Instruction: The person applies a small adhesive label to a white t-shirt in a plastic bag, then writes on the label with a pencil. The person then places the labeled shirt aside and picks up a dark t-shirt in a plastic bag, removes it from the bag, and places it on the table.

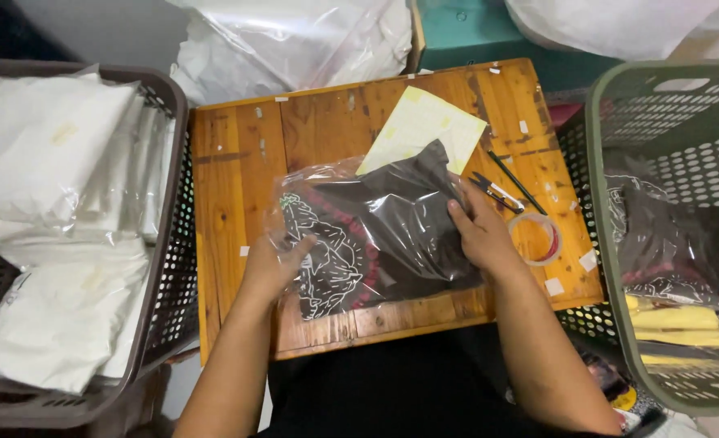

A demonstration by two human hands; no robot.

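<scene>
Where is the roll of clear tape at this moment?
In the head view, the roll of clear tape lies on the wooden board near its right edge, just right of the right hand and below the small snips.

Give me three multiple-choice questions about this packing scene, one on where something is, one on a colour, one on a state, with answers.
1. Where does the tape roll lie?
A. on the wooden board, by the right hand
B. in the green basket
C. on the white packets

2. What colour is the garment in the clear bag?
A. white
B. black
C. yellow

3. What are the hands doing?
A. both hang in the air
B. both press on the bag
C. only the left hand touches it

Answers: A, the roll sits on the board beside that hand; B, dark printed cloth shows through the plastic; B, both palms lie flat on it.
</scene>
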